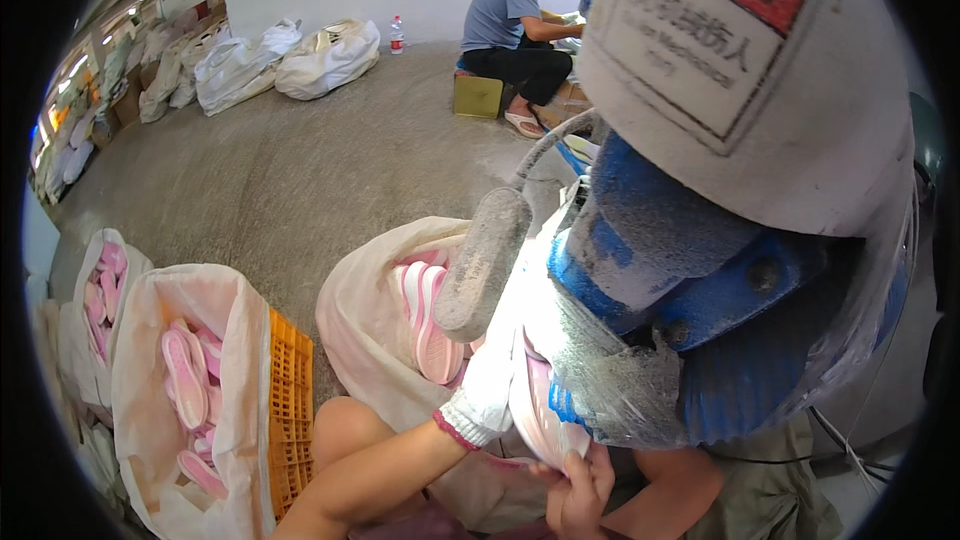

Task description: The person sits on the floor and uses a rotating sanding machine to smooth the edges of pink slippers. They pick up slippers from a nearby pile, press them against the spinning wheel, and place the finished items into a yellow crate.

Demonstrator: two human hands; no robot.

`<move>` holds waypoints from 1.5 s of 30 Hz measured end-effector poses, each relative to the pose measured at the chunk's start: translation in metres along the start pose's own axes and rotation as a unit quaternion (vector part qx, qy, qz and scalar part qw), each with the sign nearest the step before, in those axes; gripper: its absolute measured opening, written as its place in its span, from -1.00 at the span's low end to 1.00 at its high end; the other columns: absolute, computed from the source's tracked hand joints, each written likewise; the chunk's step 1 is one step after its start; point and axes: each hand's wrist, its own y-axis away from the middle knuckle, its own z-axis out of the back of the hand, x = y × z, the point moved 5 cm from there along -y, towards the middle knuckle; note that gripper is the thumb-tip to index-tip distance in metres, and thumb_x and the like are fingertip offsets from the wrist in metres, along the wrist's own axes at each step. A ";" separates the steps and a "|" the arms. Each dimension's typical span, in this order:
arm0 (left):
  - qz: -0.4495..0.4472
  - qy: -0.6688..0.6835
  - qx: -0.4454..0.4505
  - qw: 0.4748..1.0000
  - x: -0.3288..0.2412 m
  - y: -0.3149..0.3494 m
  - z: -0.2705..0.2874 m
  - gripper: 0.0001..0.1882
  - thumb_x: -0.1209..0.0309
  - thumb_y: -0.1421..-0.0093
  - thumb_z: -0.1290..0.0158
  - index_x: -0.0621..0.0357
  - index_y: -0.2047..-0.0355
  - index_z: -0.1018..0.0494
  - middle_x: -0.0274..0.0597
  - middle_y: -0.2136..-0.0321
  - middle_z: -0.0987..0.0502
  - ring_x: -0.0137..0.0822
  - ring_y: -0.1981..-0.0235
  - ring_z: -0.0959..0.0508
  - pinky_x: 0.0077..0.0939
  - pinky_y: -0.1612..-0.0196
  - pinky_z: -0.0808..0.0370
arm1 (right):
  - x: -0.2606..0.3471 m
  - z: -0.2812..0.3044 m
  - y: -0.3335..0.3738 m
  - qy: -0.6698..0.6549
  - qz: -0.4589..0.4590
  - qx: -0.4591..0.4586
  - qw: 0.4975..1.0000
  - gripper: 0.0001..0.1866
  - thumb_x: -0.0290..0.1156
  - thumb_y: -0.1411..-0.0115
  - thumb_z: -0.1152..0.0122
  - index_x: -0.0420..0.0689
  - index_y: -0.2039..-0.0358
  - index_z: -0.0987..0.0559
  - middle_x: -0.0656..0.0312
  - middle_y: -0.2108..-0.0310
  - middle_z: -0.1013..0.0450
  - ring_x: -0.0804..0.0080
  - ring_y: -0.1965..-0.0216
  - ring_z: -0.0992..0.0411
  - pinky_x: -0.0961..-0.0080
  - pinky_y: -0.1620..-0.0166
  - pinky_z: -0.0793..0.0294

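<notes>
A pale pink shoe sole (547, 402) stands tilted at the lower centre, against the plastic-wrapped side of a blue machine (640, 270). My left hand (487, 385), in a white knitted glove with a dark red cuff, is closed along the sole's left side; strong glare washes out its fingers. Bare, my right hand (582, 485) pinches the sole's near end between thumb and fingers. Just beyond the left hand, an open white sack (350, 285) holds pink and white striped soles (432, 325). The sole's far end is partly hidden by glare and the machine.
A dusty, rounded grey part (485, 265) on a bent arm hangs beside my left hand. On the left, a yellow crate (290, 410) stands against a sack (150, 340) of pink soles. Farther back, a person (505, 25) sits on a low box near white sacks (325, 55).
</notes>
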 end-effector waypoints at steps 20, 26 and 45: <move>0.039 0.172 -0.040 0.984 -0.007 -0.019 0.047 -0.32 -0.06 -0.38 0.33 0.31 -0.22 -0.19 -0.07 -0.07 -0.44 -0.28 -0.08 -0.45 -0.42 -0.18 -0.34 | -0.006 -0.048 -0.054 0.237 -0.105 0.231 0.938 -0.16 -0.63 -0.10 -0.20 -0.27 -0.30 0.05 -0.02 -0.14 -0.29 0.24 -0.13 -0.32 0.36 -0.11 -0.39; 0.057 0.088 0.027 0.994 0.071 0.013 0.129 -0.48 0.14 -0.39 0.21 0.21 -0.23 -0.19 -0.14 -0.06 -0.39 -0.28 -0.02 -0.44 -0.40 -0.12 -0.40 | -0.049 -0.023 -0.001 0.138 0.042 0.178 0.973 -0.25 -0.68 -0.15 -0.14 -0.44 -0.28 0.02 -0.17 -0.04 -0.37 0.30 0.01 -0.45 0.52 0.05 -0.51; 0.046 0.087 0.031 0.995 0.008 -0.020 0.063 -0.25 -0.23 -0.28 0.26 0.09 -0.24 -0.21 -0.16 -0.07 -0.41 -0.28 -0.04 -0.44 -0.36 -0.11 -0.39 | -0.011 0.049 0.009 0.245 0.065 0.156 0.955 -0.31 -0.74 -0.07 -0.01 -0.44 -0.26 -0.12 -0.07 0.02 -0.45 0.43 0.09 -0.47 0.59 0.07 -0.46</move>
